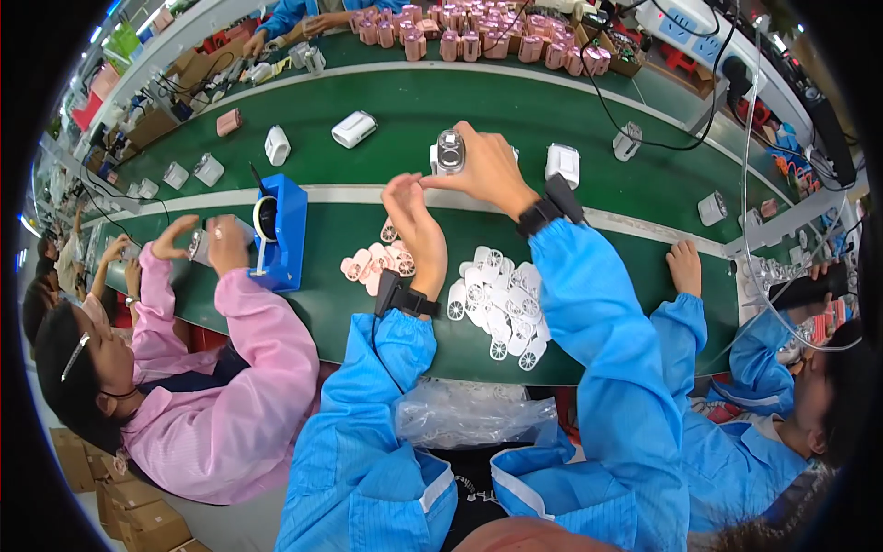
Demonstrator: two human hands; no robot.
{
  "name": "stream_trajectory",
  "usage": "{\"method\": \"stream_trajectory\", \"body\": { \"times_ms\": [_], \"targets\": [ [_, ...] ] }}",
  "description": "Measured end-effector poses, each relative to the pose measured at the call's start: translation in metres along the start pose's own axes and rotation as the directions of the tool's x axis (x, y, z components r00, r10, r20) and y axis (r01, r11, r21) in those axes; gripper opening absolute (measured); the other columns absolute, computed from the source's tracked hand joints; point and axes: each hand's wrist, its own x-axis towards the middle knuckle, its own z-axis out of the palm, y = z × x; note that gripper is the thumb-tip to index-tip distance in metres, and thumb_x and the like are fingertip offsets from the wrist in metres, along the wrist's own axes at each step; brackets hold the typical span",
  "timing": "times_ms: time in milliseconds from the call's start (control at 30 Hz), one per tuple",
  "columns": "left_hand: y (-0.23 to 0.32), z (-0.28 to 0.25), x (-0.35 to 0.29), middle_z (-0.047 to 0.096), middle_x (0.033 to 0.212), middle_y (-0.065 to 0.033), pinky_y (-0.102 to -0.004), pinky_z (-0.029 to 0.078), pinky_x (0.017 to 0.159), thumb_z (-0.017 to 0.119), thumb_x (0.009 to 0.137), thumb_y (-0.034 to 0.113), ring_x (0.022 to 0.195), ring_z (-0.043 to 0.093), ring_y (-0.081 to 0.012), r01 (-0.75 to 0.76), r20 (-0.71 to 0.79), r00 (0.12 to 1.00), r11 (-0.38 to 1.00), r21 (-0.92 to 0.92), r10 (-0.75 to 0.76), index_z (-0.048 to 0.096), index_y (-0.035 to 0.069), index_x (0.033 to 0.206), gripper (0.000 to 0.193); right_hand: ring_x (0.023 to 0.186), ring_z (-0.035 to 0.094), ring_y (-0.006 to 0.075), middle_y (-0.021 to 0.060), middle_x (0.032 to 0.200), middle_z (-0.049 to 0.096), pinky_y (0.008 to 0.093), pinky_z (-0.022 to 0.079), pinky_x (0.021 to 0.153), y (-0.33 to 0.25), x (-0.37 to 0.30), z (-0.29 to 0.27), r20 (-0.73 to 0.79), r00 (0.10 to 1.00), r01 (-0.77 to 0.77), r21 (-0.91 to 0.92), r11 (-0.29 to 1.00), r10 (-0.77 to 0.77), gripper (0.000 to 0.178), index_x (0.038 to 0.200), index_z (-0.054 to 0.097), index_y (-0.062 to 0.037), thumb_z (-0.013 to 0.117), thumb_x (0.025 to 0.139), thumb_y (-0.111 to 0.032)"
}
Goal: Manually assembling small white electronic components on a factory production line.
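My right hand [492, 166] is closed round a small white device housing [450, 152], its grey clear-lensed end turned up, above the far green strip. Just left of it, my left hand [414, 221] has its fingers bent together, their tips beside my right thumb; whatever they may hold is hidden. Below my hands on the near green bench lies a heap of white oval plates with round spoked grilles [501, 304]. A smaller pile of pink plates [375, 264] of like shape sits beside my left wrist.
A blue tape dispenser [287, 235] stands left of the pink plates. White housings [354, 130] are spread along the green belt [414, 101], and many pink ones [478, 37] crowd the far side. Co-workers sit left, in a pink sleeve [262, 322], and right, with a hand [684, 269] on the bench.
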Motion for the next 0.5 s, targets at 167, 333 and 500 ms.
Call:
{"method": "stream_trajectory", "body": {
  "times_ms": [167, 333, 500],
  "targets": [
    [-0.015, -0.001, -0.013, 0.064, 0.121, -0.0116, -0.0321, 0.050, 0.091, 0.060, 0.108, 0.014, 0.104, 0.063, -0.0171, 0.009, 0.018, 1.000, 0.988, 0.152, -0.012, 0.053, 0.004, 0.131, 0.026, 0.103, 0.070, 0.0421, 0.0216, 0.111, 0.075, 0.0567, 0.042, 0.108, 0.055, 0.033, 0.034, -0.032, 0.985, -0.169, -0.318, 0.933, 0.167, 0.100, 0.119, 0.065, 0.0013, 0.087, 0.062, -0.077],
    [-0.014, -0.003, -0.013, 0.065, 0.118, -0.0092, -0.0277, 0.049, 0.086, 0.061, 0.107, 0.008, 0.104, 0.068, -0.0160, 0.035, 0.041, 0.998, 0.984, 0.172, -0.043, 0.055, 0.003, 0.122, 0.018, 0.116, 0.066, 0.0429, 0.0265, 0.123, 0.071, 0.0585, 0.040, 0.110, 0.067, 0.028, 0.027, -0.160, 0.974, -0.211, -0.375, 0.903, 0.161, 0.108, 0.129, 0.062, 0.0043, 0.083, 0.064, -0.080],
    [-0.012, -0.009, -0.012, 0.066, 0.105, -0.0079, -0.0298, 0.050, 0.083, 0.065, 0.105, 0.011, 0.091, 0.064, -0.0135, 0.038, 0.031, 0.999, 0.981, 0.188, -0.045, 0.058, 0.003, 0.117, 0.017, 0.112, 0.064, 0.0473, 0.0257, 0.123, 0.064, 0.0580, 0.053, 0.095, 0.091, -0.003, -0.033, -0.486, 0.841, -0.448, -0.382, 0.808, 0.236, 0.095, 0.138, 0.058, -0.0005, 0.075, 0.081, -0.074]
  ]
}}
